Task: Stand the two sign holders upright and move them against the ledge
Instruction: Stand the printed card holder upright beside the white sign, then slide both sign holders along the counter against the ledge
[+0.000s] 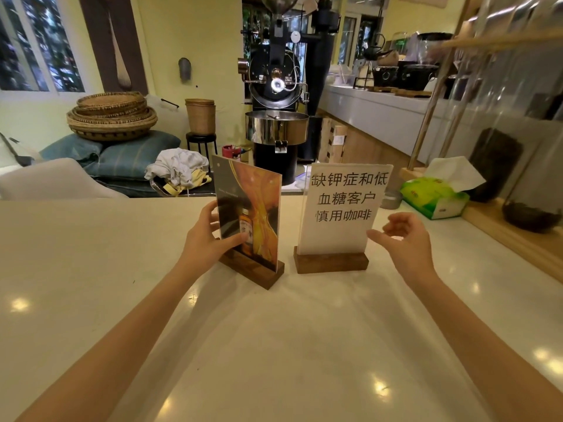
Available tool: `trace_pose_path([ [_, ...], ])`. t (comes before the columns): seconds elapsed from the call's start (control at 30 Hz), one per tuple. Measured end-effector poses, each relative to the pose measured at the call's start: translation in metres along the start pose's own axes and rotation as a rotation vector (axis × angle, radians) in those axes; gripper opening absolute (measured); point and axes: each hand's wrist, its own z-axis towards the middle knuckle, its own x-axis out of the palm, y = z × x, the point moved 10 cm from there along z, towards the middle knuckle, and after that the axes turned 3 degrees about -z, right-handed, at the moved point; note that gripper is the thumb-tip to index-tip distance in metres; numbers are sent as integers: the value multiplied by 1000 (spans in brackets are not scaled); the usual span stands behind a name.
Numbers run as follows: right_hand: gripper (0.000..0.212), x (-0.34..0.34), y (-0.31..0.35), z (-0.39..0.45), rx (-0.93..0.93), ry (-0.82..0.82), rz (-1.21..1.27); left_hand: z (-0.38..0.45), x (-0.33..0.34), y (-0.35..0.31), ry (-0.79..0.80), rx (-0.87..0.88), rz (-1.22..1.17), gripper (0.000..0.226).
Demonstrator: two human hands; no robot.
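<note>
Both sign holders are standing upright on the white counter [91, 269] now, side by side in their wooden bases. Our left hand [210, 239] is gripping the acrylic panel of the orange poster sign holder [253, 214], thumb on the front, fingers behind; it's turned at an angle. Our right hand [405, 239] hangs loose and open just beside the Chinese-text sign holder [341, 214], not touching. A green tissue pack [435, 196] sits further right.

Warm, fairly bright indoor light is cast from above, and round glare spots are reflected on the glossy countertop [274, 345]. Straight lines are bowed by wide-angle distortion near the edges, and the jars [518, 86] at right are smeared by blur.
</note>
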Motion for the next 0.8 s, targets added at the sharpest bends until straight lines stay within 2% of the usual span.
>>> trace_pose_path([
  [0.1,50,23,-4,6,50,239,-32,0,-1,-1,-17,8,-4,74],
  [0.2,47,43,-7,4,109,414,2,0,-3,-1,-24,20,-1,73],
  [0.37,44,44,-1,9,78,456,50,3,-4,1,-26,34,27,73],
  [0.57,48,45,0,18,72,526,-30,6,-3,2,-30,51,47,73],
  [0.8,48,22,-10,20,80,494,-49,16,22,-7,8,80,12,71],
])
